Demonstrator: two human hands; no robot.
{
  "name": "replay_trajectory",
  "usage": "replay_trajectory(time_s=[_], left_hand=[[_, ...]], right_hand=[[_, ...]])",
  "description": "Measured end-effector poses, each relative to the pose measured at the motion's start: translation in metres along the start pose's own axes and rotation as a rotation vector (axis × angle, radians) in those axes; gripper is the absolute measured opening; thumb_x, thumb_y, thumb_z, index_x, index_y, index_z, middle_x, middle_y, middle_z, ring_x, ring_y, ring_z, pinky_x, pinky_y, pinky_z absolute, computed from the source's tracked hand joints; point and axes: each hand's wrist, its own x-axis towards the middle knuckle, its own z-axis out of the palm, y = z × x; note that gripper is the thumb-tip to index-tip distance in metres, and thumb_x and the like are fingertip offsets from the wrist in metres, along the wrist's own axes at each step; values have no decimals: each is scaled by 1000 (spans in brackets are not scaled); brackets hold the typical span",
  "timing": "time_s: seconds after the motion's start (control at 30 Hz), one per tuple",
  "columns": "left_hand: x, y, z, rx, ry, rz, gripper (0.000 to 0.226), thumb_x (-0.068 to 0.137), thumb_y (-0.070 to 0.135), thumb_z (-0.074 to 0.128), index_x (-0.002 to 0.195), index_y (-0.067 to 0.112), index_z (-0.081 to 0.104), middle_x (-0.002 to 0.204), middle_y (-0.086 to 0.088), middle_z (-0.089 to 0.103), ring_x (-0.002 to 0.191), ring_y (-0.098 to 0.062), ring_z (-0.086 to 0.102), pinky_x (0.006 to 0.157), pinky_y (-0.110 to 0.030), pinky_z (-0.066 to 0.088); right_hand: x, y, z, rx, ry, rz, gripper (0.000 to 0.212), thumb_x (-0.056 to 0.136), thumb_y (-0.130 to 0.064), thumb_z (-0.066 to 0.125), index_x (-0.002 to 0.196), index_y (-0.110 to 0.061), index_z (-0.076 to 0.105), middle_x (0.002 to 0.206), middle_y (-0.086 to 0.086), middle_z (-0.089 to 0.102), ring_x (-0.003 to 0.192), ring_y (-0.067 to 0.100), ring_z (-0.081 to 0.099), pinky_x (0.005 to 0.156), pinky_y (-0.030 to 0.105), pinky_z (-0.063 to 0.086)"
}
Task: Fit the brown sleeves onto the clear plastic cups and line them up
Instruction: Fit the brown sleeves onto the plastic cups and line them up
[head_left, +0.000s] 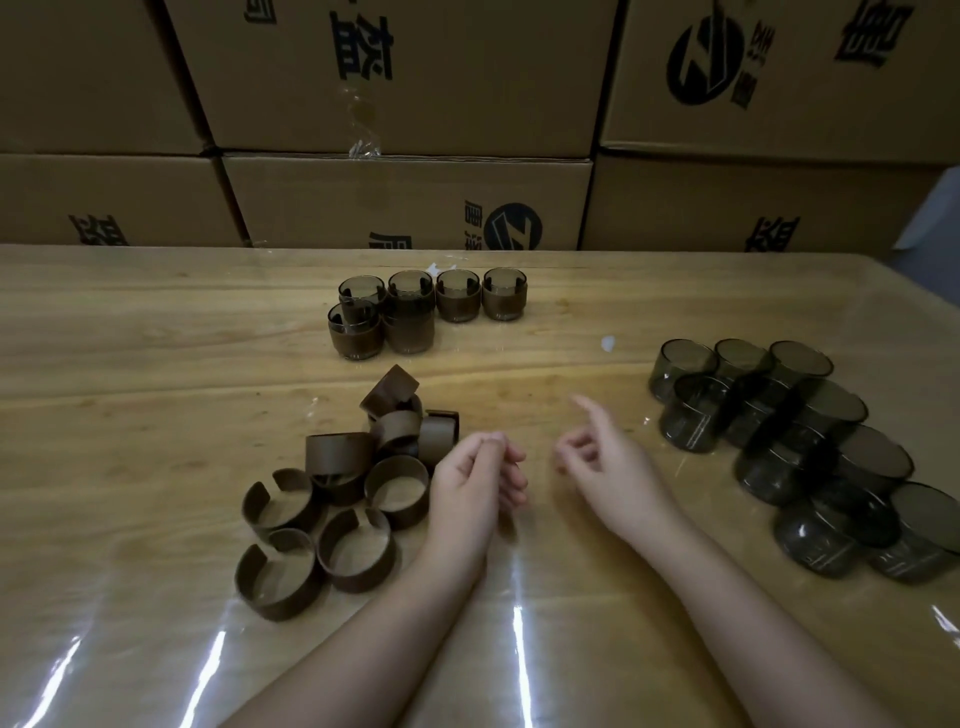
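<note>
A heap of several brown sleeves (340, 488) lies at the left of the table, each a split ring. Several bare smoky clear cups (789, 441) stand packed together at the right. Several sleeved cups (415, 312) stand in rows at the far middle. My left hand (475, 483) hovers just right of the sleeve heap, fingers loosely curled, holding nothing. My right hand (602, 457) is beside it, between the sleeves and the bare cups, its index finger stretched forward and the other fingers loosely curled, empty.
The wooden table (156, 338) is covered by a glossy clear sheet. Stacked cardboard boxes (405, 202) form a wall right behind its far edge. A small white scrap (607, 343) lies near the bare cups.
</note>
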Motion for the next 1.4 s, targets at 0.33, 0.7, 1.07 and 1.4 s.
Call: replay_trajectory(time_s=[0.33, 0.7, 1.07, 1.4], left_hand=[[0, -4, 1, 25, -3, -20, 34, 101, 13, 41, 72, 9, 60, 53, 2, 56, 46, -9, 52, 47, -18, 41], [1, -6, 0, 64, -35, -14, 30, 99, 13, 44, 75, 10, 62, 59, 2, 59, 51, -8, 54, 49, -18, 44], [4, -7, 1, -16, -122, -41, 37, 95, 36, 51, 129, 21, 49, 116, -17, 63, 89, -25, 62, 70, -31, 53], [10, -11, -4, -65, -222, -43, 52, 71, 50, 64, 108, 14, 58, 81, 1, 72, 59, -11, 66, 56, -16, 47]], right_hand=[[-4, 37, -32, 9, 465, 273, 59, 97, -26, 49, 148, -18, 21, 74, -10, 60, 72, 20, 62, 64, 39, 50], [-10, 26, -28, -6, 421, 109, 8, 99, -22, 47, 105, -20, 51, 58, -4, 60, 59, 9, 59, 61, 32, 48], [-23, -14, 6, 1051, -47, -19, 14, 89, -23, 47, 99, -14, 52, 47, -7, 42, 47, 6, 39, 53, 16, 37], [-25, -11, 6, 831, 54, -137, 32, 87, -29, 60, 119, -30, 54, 59, -3, 56, 57, 4, 53, 55, 17, 45]])
